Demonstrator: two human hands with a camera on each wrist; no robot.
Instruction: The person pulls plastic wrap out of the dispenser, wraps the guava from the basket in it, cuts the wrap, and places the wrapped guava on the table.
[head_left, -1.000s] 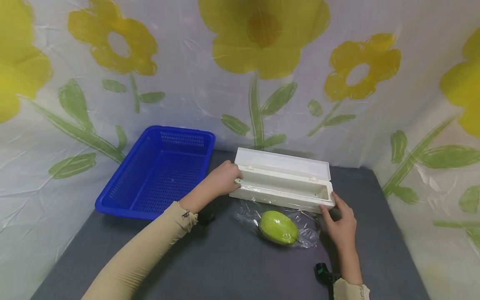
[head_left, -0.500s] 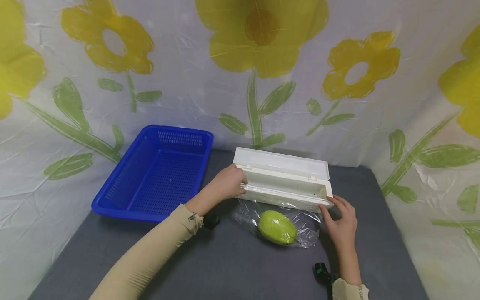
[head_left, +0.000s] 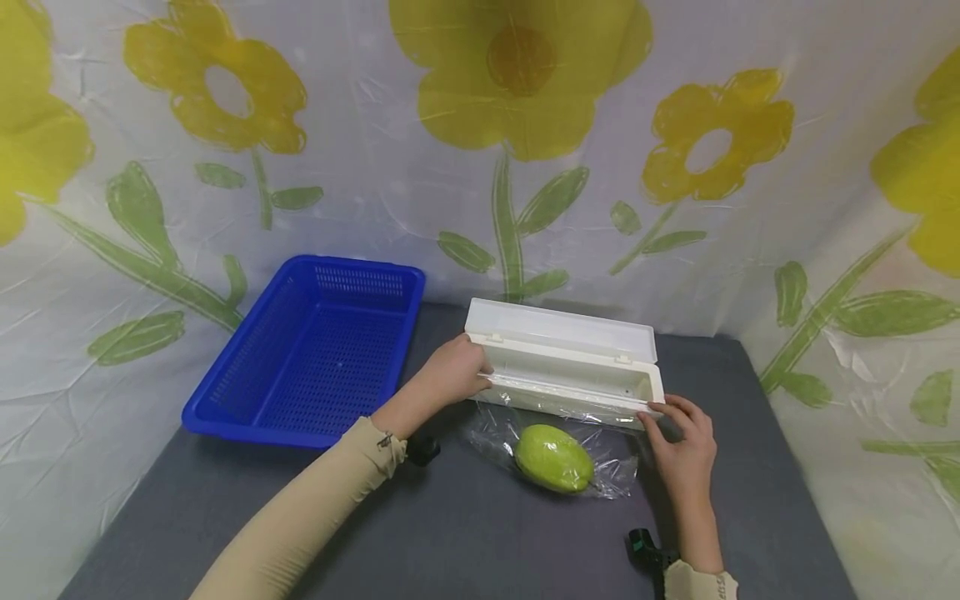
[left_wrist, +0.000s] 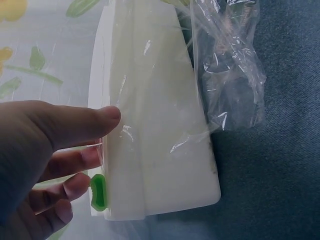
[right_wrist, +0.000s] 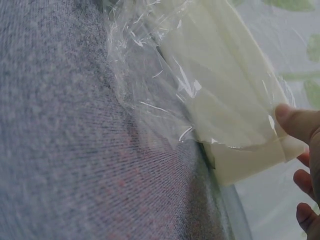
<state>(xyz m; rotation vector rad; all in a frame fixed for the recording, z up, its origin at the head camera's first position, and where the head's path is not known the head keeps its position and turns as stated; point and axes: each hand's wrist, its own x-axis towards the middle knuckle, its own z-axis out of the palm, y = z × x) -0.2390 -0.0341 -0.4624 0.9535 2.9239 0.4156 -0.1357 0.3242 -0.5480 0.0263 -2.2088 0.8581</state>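
Observation:
A long white cling film dispenser [head_left: 566, 400] lies with its lid [head_left: 562, 327] tipped back. Clear cling film [left_wrist: 230, 70] drapes over its front onto the table, around a green oval fruit [head_left: 553, 457]. At the left end, my left hand [head_left: 452, 371] pinches the film at the front rim; the left wrist view shows its thumb in front and fingers behind, beside a green slide cutter [left_wrist: 98, 193]. My right hand [head_left: 684, 446] pinches the film at the right end of the rim, thumb over the front. In the right wrist view that hand [right_wrist: 305, 150] is partly cut off.
A blue perforated plastic basket [head_left: 197, 408] stands on the left of the dark grey table [head_left: 480, 542]. Behind the table hangs a pale curtain [head_left: 360, 192] with yellow flowers. A wrist camera [head_left: 642, 543] sits below the right hand.
My left hand has moved slightly right along the dispenser's rim. My right fingers have shifted slightly at the right corner. The fruit and basket stay in place.

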